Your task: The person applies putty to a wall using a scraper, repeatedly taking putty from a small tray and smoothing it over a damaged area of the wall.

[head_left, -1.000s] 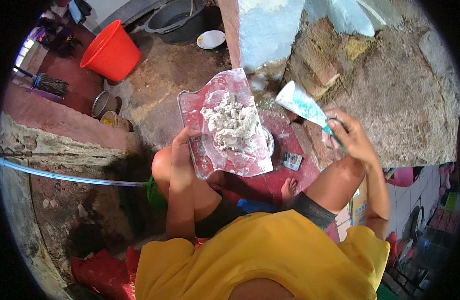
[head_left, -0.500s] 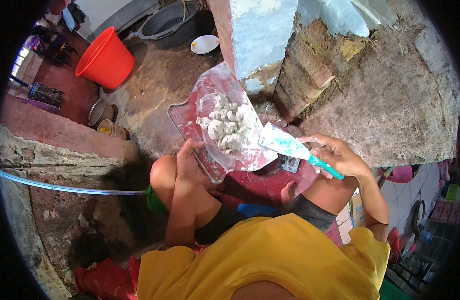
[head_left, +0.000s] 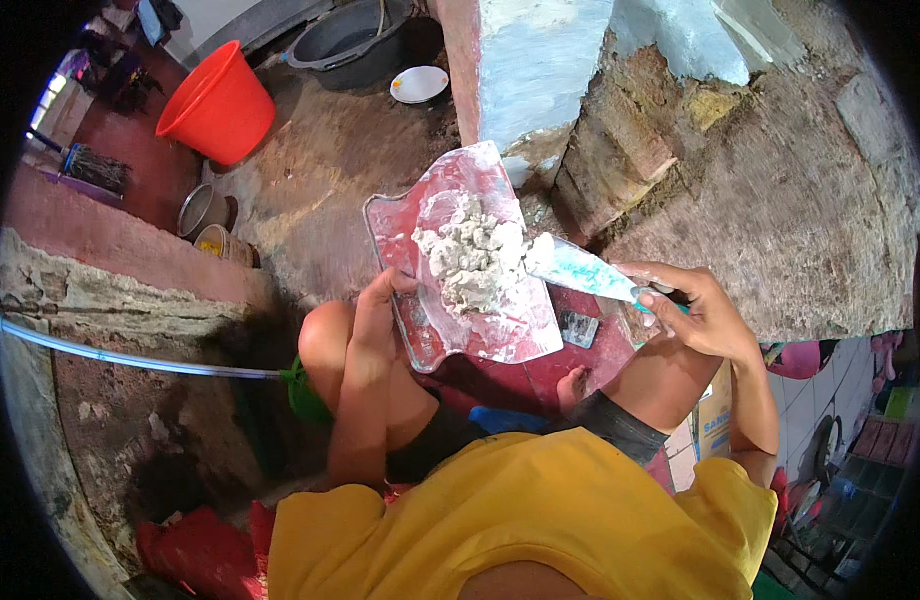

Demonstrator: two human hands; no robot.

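Observation:
My left hand (head_left: pixel 380 305) grips the near left edge of a flat reddish board (head_left: pixel 387 222) with a broken outline, smeared white. A lumpy heap of pale grey plaster (head_left: pixel 470 255) lies on the board's middle. In my right hand (head_left: pixel 702 310) is a putty knife (head_left: pixel 585 272) with a turquoise handle, mostly covered by my fingers. Its whitish, blue-streaked blade points left, with a dab of plaster at the tip by the heap's right side.
Ahead stands a wall corner partly coated in pale blue-white plaster (head_left: pixel 540 70), with bare bricks (head_left: pixel 620 180) beside it. A red bucket (head_left: pixel 220 105), a black basin (head_left: pixel 350 50) and a white plate (head_left: pixel 420 85) are at the far left. A hose (head_left: pixel 150 362) runs in from the left.
The board has shifted slightly right and nearer. The putty knife's blade tip has come against the plaster heap's right side and now carries a dab, and my right hand has moved a little right.

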